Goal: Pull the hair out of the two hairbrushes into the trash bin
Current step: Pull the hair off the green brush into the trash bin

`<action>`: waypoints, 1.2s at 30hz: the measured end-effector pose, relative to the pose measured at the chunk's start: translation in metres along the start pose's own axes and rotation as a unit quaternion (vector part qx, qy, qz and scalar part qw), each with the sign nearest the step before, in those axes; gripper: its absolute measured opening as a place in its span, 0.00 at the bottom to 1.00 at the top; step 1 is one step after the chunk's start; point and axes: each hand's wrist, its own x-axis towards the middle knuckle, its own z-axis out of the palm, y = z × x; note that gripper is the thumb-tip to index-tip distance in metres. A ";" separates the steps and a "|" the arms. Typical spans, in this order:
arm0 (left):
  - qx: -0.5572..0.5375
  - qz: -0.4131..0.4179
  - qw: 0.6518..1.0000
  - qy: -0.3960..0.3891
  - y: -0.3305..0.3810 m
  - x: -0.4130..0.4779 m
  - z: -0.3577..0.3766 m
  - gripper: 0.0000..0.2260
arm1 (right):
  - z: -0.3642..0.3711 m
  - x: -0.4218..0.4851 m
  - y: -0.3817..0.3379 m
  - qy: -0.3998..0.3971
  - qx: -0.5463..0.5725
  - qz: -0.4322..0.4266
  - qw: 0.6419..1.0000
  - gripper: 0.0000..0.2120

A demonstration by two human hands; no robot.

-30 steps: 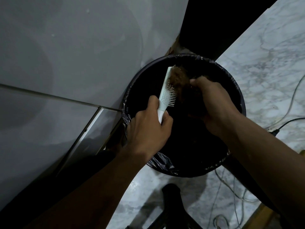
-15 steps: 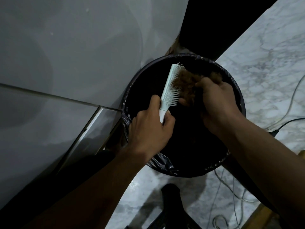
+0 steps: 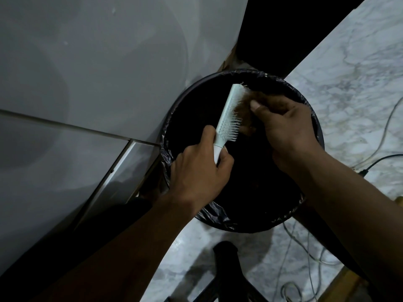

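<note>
This is looking like a room in a home. A marble-patterned floor (image 3: 359, 79) is spreading out to the right of the gripped hairbrush (image 3: 227, 114), with thin loose cables (image 3: 383, 136) trailing across it. A round bin lined with a black bag (image 3: 218, 216) is sitting directly beneath the grip, and a plain grey panelled cabinet front (image 3: 87, 73) is rising to the left of it.

no sleeves were worn: both forearms were bare to the frame edge, and the left hand (image 3: 201, 171) and right hand (image 3: 285, 129) were ungloved.
</note>
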 end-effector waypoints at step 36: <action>-0.026 -0.051 0.998 0.022 -0.007 0.006 0.001 0.10 | -0.001 -0.001 -0.005 0.001 -0.059 0.080 0.995 0.05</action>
